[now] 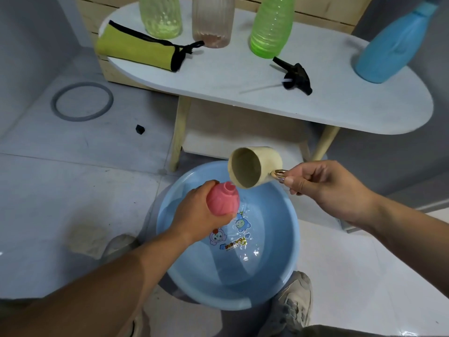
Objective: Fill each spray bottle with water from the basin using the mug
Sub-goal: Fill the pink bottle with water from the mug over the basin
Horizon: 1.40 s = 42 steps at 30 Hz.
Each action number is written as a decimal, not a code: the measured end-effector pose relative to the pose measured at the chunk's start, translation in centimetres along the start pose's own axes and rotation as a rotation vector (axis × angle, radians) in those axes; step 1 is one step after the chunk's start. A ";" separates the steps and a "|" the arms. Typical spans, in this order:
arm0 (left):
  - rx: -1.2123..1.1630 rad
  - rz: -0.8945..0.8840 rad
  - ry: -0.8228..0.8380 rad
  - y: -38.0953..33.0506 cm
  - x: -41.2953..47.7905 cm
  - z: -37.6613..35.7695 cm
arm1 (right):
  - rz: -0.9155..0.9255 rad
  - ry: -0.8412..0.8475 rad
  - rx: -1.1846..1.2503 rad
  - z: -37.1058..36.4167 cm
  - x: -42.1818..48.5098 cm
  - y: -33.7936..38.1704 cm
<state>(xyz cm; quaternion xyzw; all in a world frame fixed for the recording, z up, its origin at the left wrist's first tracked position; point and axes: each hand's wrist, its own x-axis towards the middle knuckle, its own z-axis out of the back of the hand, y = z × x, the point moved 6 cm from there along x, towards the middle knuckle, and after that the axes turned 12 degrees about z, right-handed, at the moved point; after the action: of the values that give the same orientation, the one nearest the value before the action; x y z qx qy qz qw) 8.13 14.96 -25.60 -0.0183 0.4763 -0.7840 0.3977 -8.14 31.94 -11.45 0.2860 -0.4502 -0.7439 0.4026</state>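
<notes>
The left hand (194, 215) grips a capless pink bottle (222, 199), tilted over the basin (277, 268). The right hand (323, 188) holds a cream mug (255, 170) by its gold handle, tipped on its side with its lip at the bottle's neck. The round blue basin sits on the floor, holding shallow water (243, 259) over cartoon prints. On the table (243, 69) stand a pale green bottle (160, 15), clear bottle (213, 23), green bottle (271, 27) and blue bottle (391, 45). A black spray head (296, 76) lies near the green one.
</notes>
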 end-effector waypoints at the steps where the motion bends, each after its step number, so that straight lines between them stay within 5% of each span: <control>1: -0.002 0.000 -0.001 0.0 0.0 0.0 | 0.000 0.001 -0.011 0.0 0.0 0.0; 42: -0.011 0.006 0.012 0.6 0.5 -0.4 | 0.069 0.030 -0.180 -0.2 0.9 -0.1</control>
<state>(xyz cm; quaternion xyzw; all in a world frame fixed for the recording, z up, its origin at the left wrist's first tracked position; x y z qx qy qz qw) 8.01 14.77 -26.43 -0.0144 0.4828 -0.7802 0.3973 -8.48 31.06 -11.64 0.2439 -0.3849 -0.7627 0.4590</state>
